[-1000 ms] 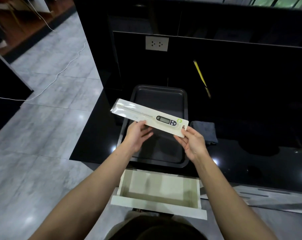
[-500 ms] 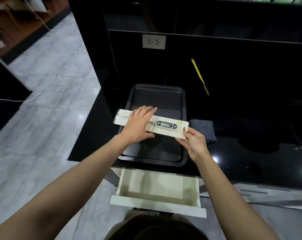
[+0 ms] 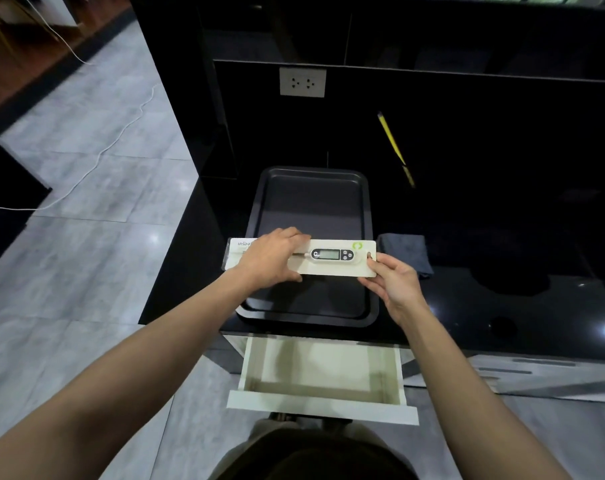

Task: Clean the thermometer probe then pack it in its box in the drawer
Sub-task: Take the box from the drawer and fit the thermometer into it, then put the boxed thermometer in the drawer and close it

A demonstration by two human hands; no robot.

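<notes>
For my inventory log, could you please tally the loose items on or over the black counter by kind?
Thermometer in its box: 1
Baking tray: 1
Grey cloth: 1
Yellow pencil: 1
Total: 4

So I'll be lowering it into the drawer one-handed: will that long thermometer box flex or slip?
The thermometer box looks thin and long, so it may bow if held by one end. The right hand pinches only its corner while the left hand grips mid-length, which probably steadies it. Its smooth face could be slippery.
</notes>
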